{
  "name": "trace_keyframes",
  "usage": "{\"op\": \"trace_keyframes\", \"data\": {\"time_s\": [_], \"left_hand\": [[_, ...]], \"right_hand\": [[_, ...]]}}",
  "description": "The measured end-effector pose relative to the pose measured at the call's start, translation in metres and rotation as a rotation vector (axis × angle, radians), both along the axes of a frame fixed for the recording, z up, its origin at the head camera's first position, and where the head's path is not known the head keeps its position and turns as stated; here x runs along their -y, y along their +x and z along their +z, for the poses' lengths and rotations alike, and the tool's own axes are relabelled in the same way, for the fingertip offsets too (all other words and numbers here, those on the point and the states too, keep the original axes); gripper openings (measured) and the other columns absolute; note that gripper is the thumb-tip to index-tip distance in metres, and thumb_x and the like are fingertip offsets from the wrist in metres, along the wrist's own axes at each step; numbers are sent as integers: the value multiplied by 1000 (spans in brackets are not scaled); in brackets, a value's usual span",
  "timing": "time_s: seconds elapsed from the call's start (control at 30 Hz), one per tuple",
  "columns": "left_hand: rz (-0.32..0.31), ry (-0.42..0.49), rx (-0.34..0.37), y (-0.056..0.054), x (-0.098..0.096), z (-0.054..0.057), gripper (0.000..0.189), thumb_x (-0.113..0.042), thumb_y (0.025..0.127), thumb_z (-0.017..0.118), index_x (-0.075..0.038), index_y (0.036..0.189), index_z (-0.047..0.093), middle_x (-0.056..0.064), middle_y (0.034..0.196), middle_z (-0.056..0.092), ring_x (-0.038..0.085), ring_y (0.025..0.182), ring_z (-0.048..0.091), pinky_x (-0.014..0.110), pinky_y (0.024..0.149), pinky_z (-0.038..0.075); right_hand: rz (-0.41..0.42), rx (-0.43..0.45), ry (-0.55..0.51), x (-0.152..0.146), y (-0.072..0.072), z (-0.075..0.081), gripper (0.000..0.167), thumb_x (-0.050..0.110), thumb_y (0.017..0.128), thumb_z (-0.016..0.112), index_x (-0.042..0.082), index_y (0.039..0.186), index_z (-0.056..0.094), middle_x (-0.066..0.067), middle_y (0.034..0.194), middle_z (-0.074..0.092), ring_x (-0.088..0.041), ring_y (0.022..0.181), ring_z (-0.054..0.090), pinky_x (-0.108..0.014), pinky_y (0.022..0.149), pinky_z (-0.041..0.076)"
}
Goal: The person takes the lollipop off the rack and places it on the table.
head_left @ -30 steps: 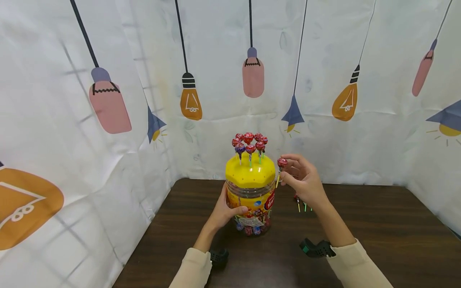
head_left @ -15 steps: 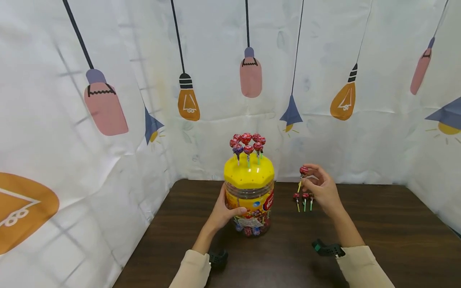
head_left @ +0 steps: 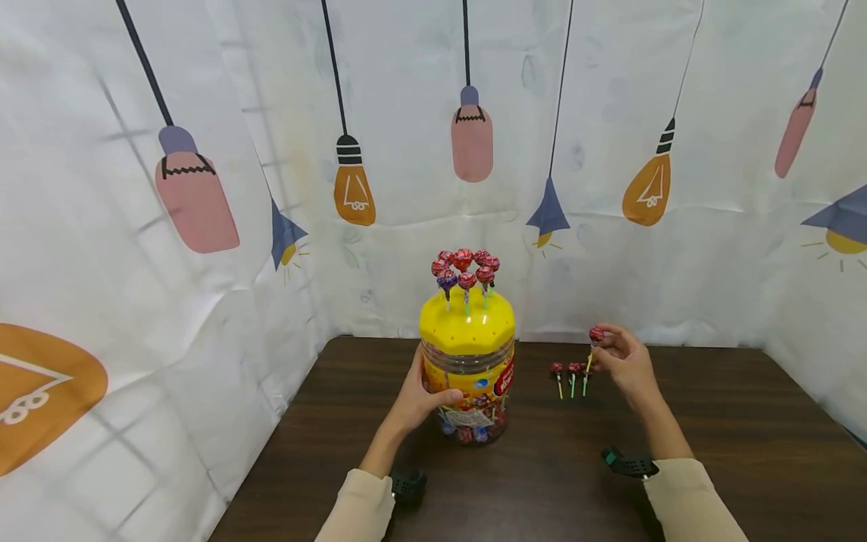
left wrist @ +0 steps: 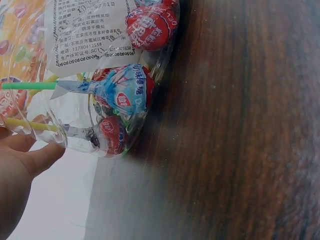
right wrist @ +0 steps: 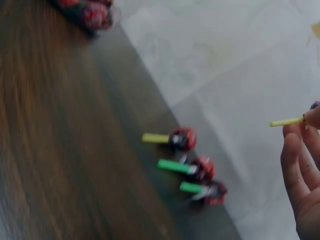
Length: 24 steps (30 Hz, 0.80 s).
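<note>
My left hand grips the left side of a clear plastic candy jar with a yellow lid. Several wrapped lollipops stand upright in a ring on that lid, and more are visible through the jar's wall in the left wrist view. Off to the right, my right hand pinches a red-wrapped lollipop by its yellow stick, candy end up, above the table. Just left of it and lower, three lollipops lie side by side, one on a yellow stick and two on green ones.
A dark wood-grain table carries everything. Behind it and along both sides hangs a white cloth printed with lamps and bulbs. A black strap is on the right wrist, another on the left.
My right hand has moved away from the jar to the right and lower, carrying the lollipop beyond the three lying ones. The left hand keeps its hold on the jar.
</note>
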State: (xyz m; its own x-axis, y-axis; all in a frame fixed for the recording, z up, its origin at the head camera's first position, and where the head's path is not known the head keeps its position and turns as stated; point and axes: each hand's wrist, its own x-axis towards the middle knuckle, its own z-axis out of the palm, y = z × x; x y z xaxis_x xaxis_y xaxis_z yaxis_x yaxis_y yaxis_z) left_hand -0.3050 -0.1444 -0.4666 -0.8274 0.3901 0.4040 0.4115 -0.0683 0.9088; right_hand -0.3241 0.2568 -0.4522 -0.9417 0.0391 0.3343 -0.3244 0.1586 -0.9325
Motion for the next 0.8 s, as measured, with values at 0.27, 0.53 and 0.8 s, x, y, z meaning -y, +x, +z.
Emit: {"op": "trace_keyframes", "data": {"time_s": [0.27, 0.53, 0.8], "left_hand": [[1, -7, -6, 0, 1, -1, 97, -32, 90, 80, -36, 161, 14, 3, 153, 44, 21, 133, 53, 39, 112, 47], [3, -5, -10, 1, 0, 0, 96, -32, 91, 79, -34, 162, 14, 5, 154, 44, 19, 133, 53, 38, 112, 46], [3, -5, -8, 1, 1, -2, 96, -34, 91, 79, -34, 161, 14, 5, 153, 44, 20, 132, 54, 36, 111, 47]], "right_hand": [[-24, 150, 208, -20, -5, -25, 47, 9, 101, 63, 3, 145, 47, -11, 109, 65, -7, 82, 67, -35, 73, 62], [8, 258, 298, -33, -8, -40, 45, 3, 100, 60, -3, 143, 46, -19, 109, 64, -12, 83, 68, -31, 72, 61], [20, 218, 377, -39, -13, -45, 44, 6, 99, 64, -5, 139, 50, -16, 106, 66, -8, 85, 64, -29, 71, 58]]}}
